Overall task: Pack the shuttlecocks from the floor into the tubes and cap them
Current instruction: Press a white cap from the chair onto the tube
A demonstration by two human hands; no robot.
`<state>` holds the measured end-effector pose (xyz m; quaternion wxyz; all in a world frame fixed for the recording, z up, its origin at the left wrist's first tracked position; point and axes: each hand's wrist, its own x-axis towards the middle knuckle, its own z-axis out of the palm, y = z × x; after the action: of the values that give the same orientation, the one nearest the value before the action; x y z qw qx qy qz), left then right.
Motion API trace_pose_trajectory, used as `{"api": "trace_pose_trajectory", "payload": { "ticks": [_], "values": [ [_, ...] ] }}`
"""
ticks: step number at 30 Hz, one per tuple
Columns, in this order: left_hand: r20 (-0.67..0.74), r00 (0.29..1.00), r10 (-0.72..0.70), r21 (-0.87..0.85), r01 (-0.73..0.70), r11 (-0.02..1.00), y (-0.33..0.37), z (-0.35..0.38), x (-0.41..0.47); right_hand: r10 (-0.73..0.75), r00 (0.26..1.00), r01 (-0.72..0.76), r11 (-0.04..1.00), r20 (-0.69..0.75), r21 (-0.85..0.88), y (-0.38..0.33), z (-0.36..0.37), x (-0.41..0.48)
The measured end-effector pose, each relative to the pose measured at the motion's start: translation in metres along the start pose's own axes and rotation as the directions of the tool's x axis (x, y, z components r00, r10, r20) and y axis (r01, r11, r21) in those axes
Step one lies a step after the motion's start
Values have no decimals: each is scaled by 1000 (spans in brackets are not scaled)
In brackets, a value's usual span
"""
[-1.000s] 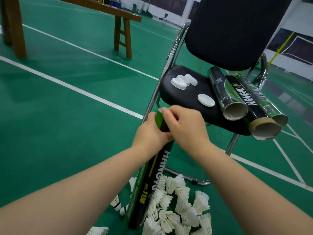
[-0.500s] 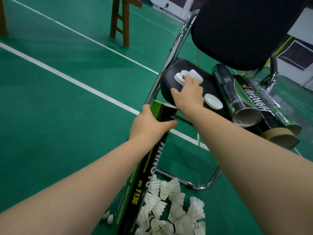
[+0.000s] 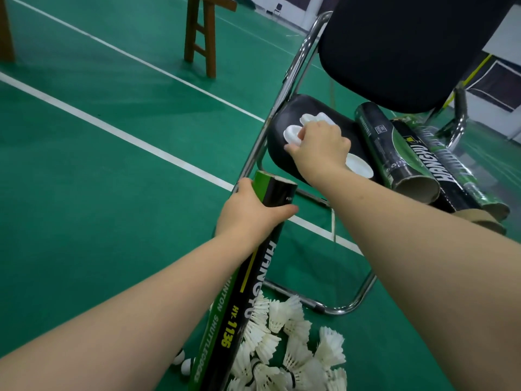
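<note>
My left hand (image 3: 248, 215) grips a black and green shuttlecock tube (image 3: 242, 294) near its uncapped top; the tube stands tilted on the floor. My right hand (image 3: 318, 148) reaches onto the black chair seat (image 3: 277, 153) and its fingers close on a white plastic cap (image 3: 291, 134). More white caps (image 3: 310, 118) lie just behind, and another cap (image 3: 361, 165) lies by my wrist. A heap of white shuttlecocks (image 3: 293, 345) covers the green floor at the tube's foot.
Three open tubes (image 3: 400, 153) lie side by side on the right of the seat, mouths facing me. The chair's chrome frame (image 3: 346, 306) curves along the floor beside the heap. A wooden stool leg (image 3: 200, 32) stands far left on the court.
My right hand left the tube's top and reached to the chair seat, closing on a white cap. The left hand kept holding the tube, whose open top is now exposed.
</note>
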<state>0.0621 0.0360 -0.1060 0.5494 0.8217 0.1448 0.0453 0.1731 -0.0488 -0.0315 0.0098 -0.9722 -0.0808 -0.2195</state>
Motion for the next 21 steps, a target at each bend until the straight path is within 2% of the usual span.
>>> {"api": "trace_pose_trajectory", "payload": {
  "ticks": [3,6,9,12,15,21],
  "values": [
    [11,1000,15,-1,-15,1000,2,-2,-8,1,984,46,964,-177,264,1,-16,-22],
    [28,999,35,-16,-34,999,6,-9,-22,104,959,61,834,-264,548,2,-34,-56],
    [56,997,60,-14,-60,998,6,-18,-43,254,958,-46,598,-135,800,0,-45,-92],
    [80,992,93,-24,-91,996,-1,-29,-72,258,966,-117,448,-3,887,-7,-53,-127],
    [106,987,121,12,-123,992,-12,-42,-105,169,981,-158,426,93,891,-18,-62,-160],
    [139,971,196,59,-206,977,-35,-59,-152,57,970,-231,512,236,827,-31,-75,-214]
  ]
}}
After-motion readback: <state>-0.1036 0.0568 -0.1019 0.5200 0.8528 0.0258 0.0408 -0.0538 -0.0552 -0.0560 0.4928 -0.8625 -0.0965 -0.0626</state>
